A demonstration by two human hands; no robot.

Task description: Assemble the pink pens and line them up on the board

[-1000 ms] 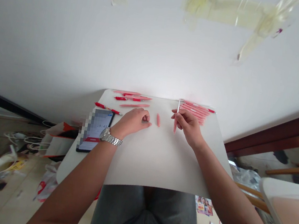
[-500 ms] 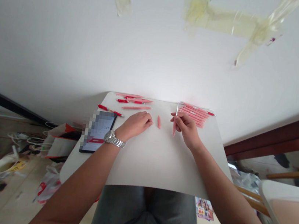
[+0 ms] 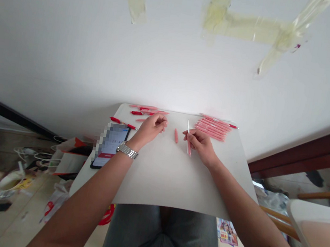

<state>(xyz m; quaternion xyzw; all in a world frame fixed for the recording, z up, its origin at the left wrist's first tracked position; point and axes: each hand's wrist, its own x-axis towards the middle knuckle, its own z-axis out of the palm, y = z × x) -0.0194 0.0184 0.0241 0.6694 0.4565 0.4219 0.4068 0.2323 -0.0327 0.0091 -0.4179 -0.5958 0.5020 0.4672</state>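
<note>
My right hand (image 3: 200, 144) is closed round a thin pen refill (image 3: 187, 140) with a pink end, tilted over the white table (image 3: 172, 181). My left hand (image 3: 151, 128), with a metal watch at the wrist, has its fingers curled over a pink pen barrel at the back left; whether it grips the barrel is hidden. A short pink pen piece (image 3: 176, 135) lies between the two hands. A row of pink pens (image 3: 213, 127) lies at the back right. Red and pink pen parts (image 3: 144, 110) lie at the back left.
A phone (image 3: 110, 144) with a lit screen lies at the table's left edge, a red pen (image 3: 122, 123) just behind it. Bags and clutter cover the floor on the left. A chair (image 3: 315, 234) and wooden furniture stand to the right. The wall is right behind the table.
My left hand has moved back and left, from beside the short pink piece to the pen parts. My right hand has shifted slightly left and tilted the refill.
</note>
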